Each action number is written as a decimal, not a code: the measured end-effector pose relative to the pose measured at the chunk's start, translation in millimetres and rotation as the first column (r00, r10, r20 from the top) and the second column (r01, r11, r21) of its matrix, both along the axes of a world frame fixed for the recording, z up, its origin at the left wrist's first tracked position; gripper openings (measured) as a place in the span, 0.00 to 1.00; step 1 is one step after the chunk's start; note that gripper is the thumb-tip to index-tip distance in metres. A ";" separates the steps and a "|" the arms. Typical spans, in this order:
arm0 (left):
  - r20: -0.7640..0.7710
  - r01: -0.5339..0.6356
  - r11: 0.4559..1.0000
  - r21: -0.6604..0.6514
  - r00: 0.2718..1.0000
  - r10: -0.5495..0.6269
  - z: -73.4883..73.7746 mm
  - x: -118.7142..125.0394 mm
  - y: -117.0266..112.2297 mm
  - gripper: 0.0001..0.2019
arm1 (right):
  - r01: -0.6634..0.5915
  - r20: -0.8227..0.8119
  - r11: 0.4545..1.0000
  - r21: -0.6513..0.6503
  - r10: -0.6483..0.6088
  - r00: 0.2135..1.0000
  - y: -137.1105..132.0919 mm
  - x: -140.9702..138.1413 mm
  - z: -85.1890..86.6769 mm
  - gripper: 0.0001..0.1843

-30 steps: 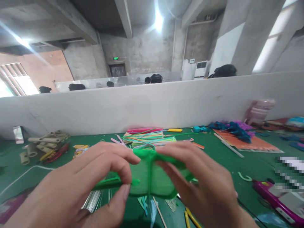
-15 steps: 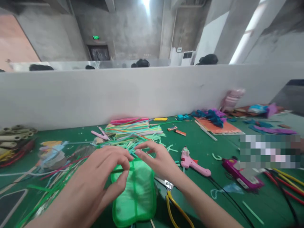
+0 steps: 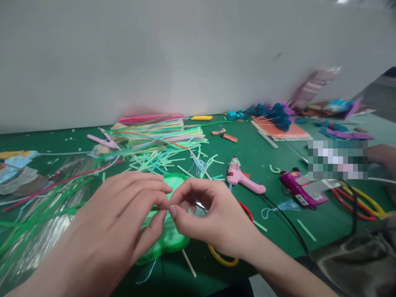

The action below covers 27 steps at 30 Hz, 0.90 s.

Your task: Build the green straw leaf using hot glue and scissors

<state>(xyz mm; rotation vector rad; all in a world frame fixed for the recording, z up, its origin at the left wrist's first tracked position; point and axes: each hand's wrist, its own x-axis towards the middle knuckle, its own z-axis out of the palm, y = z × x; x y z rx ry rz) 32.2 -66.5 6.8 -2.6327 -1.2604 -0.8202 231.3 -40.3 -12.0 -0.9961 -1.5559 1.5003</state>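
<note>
My left hand (image 3: 130, 214) and my right hand (image 3: 213, 210) meet at the fingertips, each in a pinch. Whatever lies between the fingertips is too small to make out. Directly below them is a bright green, rounded, translucent piece with a raised rim (image 3: 173, 243), partly covered by both hands. A thin wooden stick (image 3: 189, 264) pokes out from its lower edge, and a pale blue thread (image 3: 147, 274) hangs near it. Under my right hand shows a yellow scissor handle (image 3: 224, 258); the rest of those scissors is mostly hidden.
A pink glue gun (image 3: 246, 179) with a black cord lies right of my hands. Behind them are cut green straw pieces (image 3: 154, 159) and a bundle of coloured strips (image 3: 161, 132). Clear and green strips (image 3: 58, 222) spread at left. A magenta device (image 3: 301, 189) lies near another person's hand (image 3: 380, 159).
The view has tipped downward. My hands, apart over the green piece before, have come together at the fingertips, and my right fingers have curled into a pinch.
</note>
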 end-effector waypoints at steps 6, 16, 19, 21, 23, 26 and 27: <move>-0.026 0.004 1.000 0.004 1.000 -0.004 0.3 4.4 -1.7 0.05 | 0.013 -0.026 1.000 0.019 -0.013 1.000 -2.6 1.4 0.1 0.05; 0.130 -0.003 0.973 -0.232 0.991 0.034 -2.5 8.1 -2.8 0.04 | 0.022 0.031 0.995 0.093 -0.025 0.999 0.0 -0.7 -4.4 0.03; 0.199 0.014 0.932 -0.362 0.978 0.063 -12.4 7.5 1.2 0.06 | -0.002 0.114 0.991 0.133 -0.013 0.993 2.8 3.8 -6.4 0.02; 0.219 0.003 0.925 -0.380 0.972 0.086 -20.7 5.7 3.7 0.05 | -0.016 0.251 0.983 0.183 -0.031 0.968 1.6 15.8 -9.3 0.03; 0.227 -0.030 0.927 -0.375 0.966 0.124 -28.3 3.0 5.1 0.05 | -0.008 0.447 0.976 0.217 -0.092 0.890 -4.8 34.9 -16.9 0.08; 0.225 -0.098 0.920 -0.379 0.955 0.194 -36.2 0.0 4.9 0.06 | -0.011 0.742 0.956 0.294 -0.221 0.633 -22.4 65.5 -39.5 0.12; 0.231 -0.110 0.918 -0.381 0.950 0.210 -37.7 -0.1 4.5 0.06 | -0.043 0.816 0.943 0.330 -0.262 0.515 -28.9 72.8 -48.8 0.14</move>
